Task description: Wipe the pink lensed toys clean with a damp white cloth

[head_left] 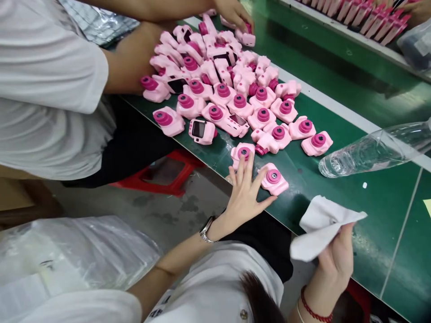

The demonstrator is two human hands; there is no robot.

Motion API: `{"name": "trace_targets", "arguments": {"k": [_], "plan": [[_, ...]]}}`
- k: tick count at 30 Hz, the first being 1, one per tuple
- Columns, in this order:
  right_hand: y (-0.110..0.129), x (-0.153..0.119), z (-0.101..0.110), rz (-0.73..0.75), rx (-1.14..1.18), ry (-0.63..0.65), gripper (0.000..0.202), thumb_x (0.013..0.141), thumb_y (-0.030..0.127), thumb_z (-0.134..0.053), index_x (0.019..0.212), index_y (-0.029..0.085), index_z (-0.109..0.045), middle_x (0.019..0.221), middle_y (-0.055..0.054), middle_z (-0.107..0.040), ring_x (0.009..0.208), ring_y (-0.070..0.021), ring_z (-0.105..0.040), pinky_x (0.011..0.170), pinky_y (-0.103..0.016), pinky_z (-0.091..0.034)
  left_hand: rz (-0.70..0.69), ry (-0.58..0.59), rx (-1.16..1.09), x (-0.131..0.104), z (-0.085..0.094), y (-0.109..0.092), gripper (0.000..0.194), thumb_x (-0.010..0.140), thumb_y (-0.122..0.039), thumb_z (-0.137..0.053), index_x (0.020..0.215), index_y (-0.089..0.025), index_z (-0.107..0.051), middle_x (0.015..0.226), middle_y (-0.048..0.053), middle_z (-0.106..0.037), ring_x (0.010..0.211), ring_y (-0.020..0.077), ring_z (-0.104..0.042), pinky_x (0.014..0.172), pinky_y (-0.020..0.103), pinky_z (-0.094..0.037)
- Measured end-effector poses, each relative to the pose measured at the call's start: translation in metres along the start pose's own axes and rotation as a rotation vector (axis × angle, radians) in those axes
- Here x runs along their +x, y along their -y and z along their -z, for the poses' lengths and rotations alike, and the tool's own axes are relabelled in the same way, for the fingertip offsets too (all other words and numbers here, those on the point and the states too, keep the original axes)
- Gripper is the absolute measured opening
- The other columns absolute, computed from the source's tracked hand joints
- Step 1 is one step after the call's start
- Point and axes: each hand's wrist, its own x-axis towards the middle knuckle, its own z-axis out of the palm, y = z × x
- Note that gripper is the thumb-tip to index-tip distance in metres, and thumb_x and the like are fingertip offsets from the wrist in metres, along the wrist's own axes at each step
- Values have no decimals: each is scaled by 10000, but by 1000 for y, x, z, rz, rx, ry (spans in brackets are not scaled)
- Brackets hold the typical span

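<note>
My left hand (244, 195) is stretched out at the table edge with its fingers spread. Its thumb and index finger lie along the sides of a pink toy camera (274, 180) with a magenta lens facing up. The other fingertips reach over a second pink toy camera (239, 151) just beyond; whether they press on it I cannot tell. My right hand (338, 253) is closed on a folded white cloth (319, 231), raised near the table's front edge. Several more pink toy cameras (215, 112) lie in a heap to the left, some with dark screens showing.
A clear plastic bottle (363, 154) lies on the green table (367, 251) at right. A co-worker's hand (235, 15) touches cameras at the heap's far end. Pink parts stand in a row (367, 18) across the table. A red stool (161, 175) is below.
</note>
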Motion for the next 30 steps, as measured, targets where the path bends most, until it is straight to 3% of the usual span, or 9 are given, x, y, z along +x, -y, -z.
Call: {"name": "trace_targets", "arguments": {"k": [2, 6, 10, 14, 17, 21, 23, 25, 30], "plan": [[-8, 0, -12, -114, 60, -110, 386, 830, 669, -748, 905, 295, -692, 744, 57, -684, 697, -152, -667, 661, -301, -574, -46, -17, 1, -3, -7, -6, 625, 921, -526, -713, 1454, -225, -585, 1686, 263, -326, 1595, 497, -236, 1189, 831, -155], [-11, 3, -34, -60, -174, -204, 462, 846, 669, -703, 983, 228, -708, 916, -16, -740, 869, -189, -686, 840, -351, -545, -34, -47, -61, -5, -24, -21, 982, 734, -730, -802, 1465, -121, -559, 1449, 259, -591, 1471, 480, -450, 1245, 785, -174], [-8, 4, -42, 43, -470, -192, 514, 877, 666, -618, 975, 178, -747, 1004, -77, -744, 931, -215, -655, 865, -355, -502, -60, -4, -284, -3, -33, -29, 701, 850, -591, -778, 1387, -176, -602, 1304, 150, -727, 1303, 345, -651, 1299, 662, -263], [-7, -9, -44, -34, -391, -228, 518, 853, 665, -647, 983, 174, -746, 968, -64, -743, 883, -204, -649, 817, -337, -491, -140, -53, -684, 1, -28, -25, 740, 847, -584, -790, 1439, -228, -525, 1405, 143, -694, 1316, 297, -666, 1254, 540, -402], [-4, -24, -54, -62, -313, -173, 491, 868, 650, -653, 989, 181, -735, 945, -42, -734, 841, -177, -636, 789, -313, -480, -276, 12, -961, 3, -29, -23, 687, 956, -607, -638, 1510, -232, -477, 1556, 187, -560, 1398, 314, -597, 1168, 476, -484], [5, -36, -67, -73, -345, -166, 498, 866, 673, -649, 905, 179, -701, 829, -12, -688, 727, -143, -576, 677, -275, -439, -324, 28, -1202, 0, -40, -27, 1209, 673, -733, -845, 1642, -282, -278, 1610, 210, -424, 1227, 324, -653, 1103, 496, -505], [8, -37, -70, -72, -357, -194, 511, 841, 691, -671, 840, 180, -668, 743, 11, -640, 658, -125, -530, 620, -261, -410, -275, 31, -1207, -3, -44, -32, 1476, 506, -676, -957, 1677, -287, -146, 1520, 190, -474, 1167, 306, -647, 1105, 511, -492], [11, -37, -71, -55, -358, -240, 520, 821, 698, -693, 803, 180, -643, 690, 28, -597, 618, -111, -498, 587, -250, -397, -168, 68, -1222, -4, -44, -39, 1539, 491, -632, -979, 1685, -276, -75, 1439, 162, -513, 1122, 282, -642, 1076, 496, -504], [16, -36, -64, -215, -172, -106, 544, 758, 663, -786, 957, 167, -682, 769, 11, -654, 633, -110, -549, 584, -236, -439, 276, 28, -1536, 5, -19, -47, 980, 790, -802, -664, 1554, -226, -448, 1217, 111, -678, 1112, 290, -663, 920, 411, -553]]}}
